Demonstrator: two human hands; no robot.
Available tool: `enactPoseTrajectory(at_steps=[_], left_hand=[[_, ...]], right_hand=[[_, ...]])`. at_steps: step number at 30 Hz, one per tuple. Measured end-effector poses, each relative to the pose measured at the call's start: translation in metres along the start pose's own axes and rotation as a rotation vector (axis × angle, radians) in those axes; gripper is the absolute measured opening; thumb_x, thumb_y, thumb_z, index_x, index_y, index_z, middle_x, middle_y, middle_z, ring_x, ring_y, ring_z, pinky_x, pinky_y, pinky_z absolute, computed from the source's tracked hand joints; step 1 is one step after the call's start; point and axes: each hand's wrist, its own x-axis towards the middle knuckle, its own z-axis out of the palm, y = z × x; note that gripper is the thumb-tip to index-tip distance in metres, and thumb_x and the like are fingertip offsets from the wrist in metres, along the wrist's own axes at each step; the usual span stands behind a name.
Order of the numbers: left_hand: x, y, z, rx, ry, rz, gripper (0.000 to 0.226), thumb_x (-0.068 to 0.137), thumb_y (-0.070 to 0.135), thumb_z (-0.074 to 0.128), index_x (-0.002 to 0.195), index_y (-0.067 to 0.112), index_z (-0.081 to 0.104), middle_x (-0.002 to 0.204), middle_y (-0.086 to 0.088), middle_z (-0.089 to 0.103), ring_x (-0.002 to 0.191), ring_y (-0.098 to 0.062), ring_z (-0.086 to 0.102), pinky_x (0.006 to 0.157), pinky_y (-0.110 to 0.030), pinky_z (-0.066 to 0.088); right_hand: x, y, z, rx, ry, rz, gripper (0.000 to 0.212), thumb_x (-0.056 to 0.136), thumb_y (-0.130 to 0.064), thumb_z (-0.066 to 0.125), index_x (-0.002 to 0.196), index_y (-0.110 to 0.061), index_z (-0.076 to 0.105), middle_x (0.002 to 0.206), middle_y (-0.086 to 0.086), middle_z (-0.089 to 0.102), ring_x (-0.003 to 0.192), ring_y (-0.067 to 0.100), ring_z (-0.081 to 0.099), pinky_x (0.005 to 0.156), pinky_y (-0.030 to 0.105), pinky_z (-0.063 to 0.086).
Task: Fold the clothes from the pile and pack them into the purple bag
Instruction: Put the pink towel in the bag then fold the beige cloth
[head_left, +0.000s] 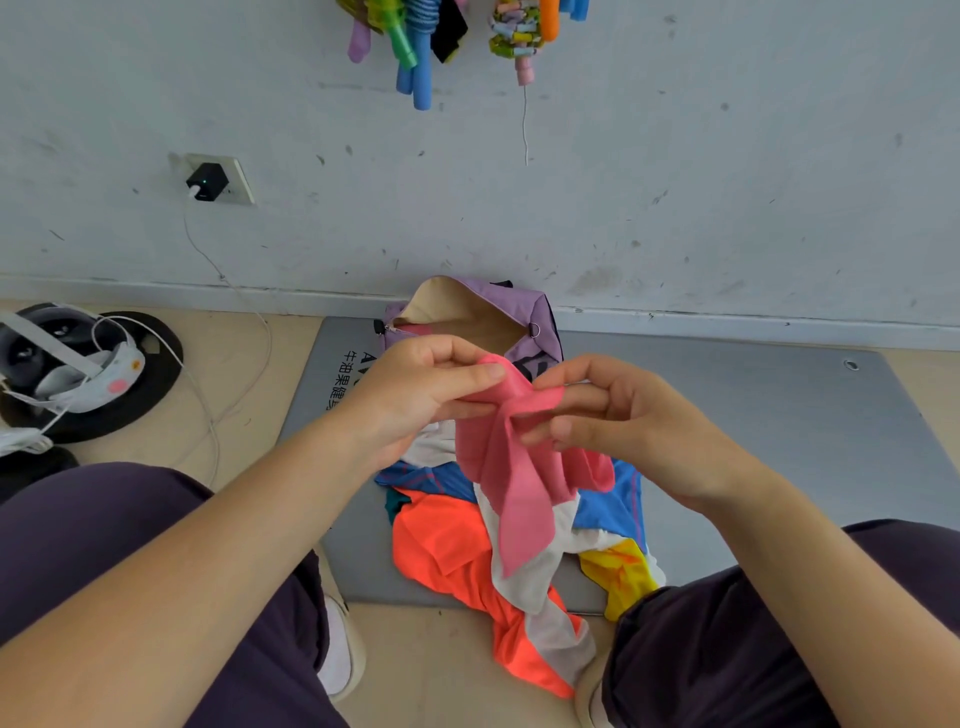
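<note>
— So, where are the hands?

— Both are raised over the pile of clothes. The left hand pinches the top of a pink garment between thumb and fingers, and the right hand pinches the same top edge just beside it. The cloth hangs down between them, its lower end draping onto the pile.

— What sort of garment is it?

— Hard to tell; it is bunched and folded over itself, so its shape does not show.

— And the pile?

— It lies on a grey mat on the floor, between the person's knees: orange, white, blue and yellow pieces tangled together. The forearms and the pink cloth hide its far part, and the dark trouser leg on the right covers the yellow piece's edge.

— The purple bag?

— Behind the hands, at the mat's far edge, close to the wall, mouth open, with a beige lining. The hands cover its lower front, and what lies inside cannot be made out.

— Anything else?

— A charger is plugged into a wall socket on the left, and coloured items at the top are cut off by the frame.
</note>
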Motion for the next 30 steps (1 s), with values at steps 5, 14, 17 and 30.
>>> enactPoseTrajectory(at_steps=[5, 14, 17, 30], left_hand=[[-0.003, -0.001, 0.002, 0.025, -0.036, -0.029, 0.010, 0.086, 0.008, 0.071, 0.093, 0.002, 0.069, 0.086, -0.010, 0.072, 0.081, -0.015, 0.071, 0.069, -0.026, 0.059], [-0.005, -0.003, 0.009, 0.026, 0.012, -0.057, 0.018, 0.082, 0.012, 0.075, 0.094, -0.001, 0.073, 0.084, -0.010, 0.072, 0.079, -0.017, 0.069, 0.065, -0.021, 0.055], [-0.010, -0.003, 0.016, -0.013, -0.080, -0.073, 0.021, 0.072, 0.022, 0.078, 0.087, 0.007, 0.076, 0.081, -0.009, 0.073, 0.074, -0.016, 0.070, 0.064, -0.022, 0.056], [-0.013, -0.001, 0.018, -0.107, -0.185, -0.060, 0.020, 0.075, 0.022, 0.070, 0.089, 0.012, 0.078, 0.090, -0.008, 0.076, 0.079, -0.015, 0.072, 0.070, -0.024, 0.057]], right_hand=[[0.002, -0.002, 0.003, -0.044, 0.089, -0.035, 0.015, 0.087, -0.007, 0.065, 0.092, 0.006, 0.062, 0.077, 0.017, 0.073, 0.069, 0.027, 0.071, 0.070, 0.026, 0.056], [-0.006, -0.010, 0.017, -0.149, -0.025, -0.102, 0.012, 0.080, -0.017, 0.074, 0.082, -0.006, 0.070, 0.082, 0.010, 0.068, 0.079, 0.019, 0.062, 0.078, 0.031, 0.051], [-0.004, -0.007, 0.026, -0.203, 0.069, -0.128, 0.006, 0.082, -0.014, 0.074, 0.084, -0.009, 0.073, 0.084, 0.003, 0.073, 0.080, 0.018, 0.067, 0.080, 0.033, 0.055], [0.000, -0.003, 0.023, -0.389, 0.435, -0.227, 0.015, 0.083, -0.008, 0.074, 0.080, -0.023, 0.072, 0.077, -0.005, 0.071, 0.071, 0.014, 0.066, 0.066, 0.021, 0.053]])
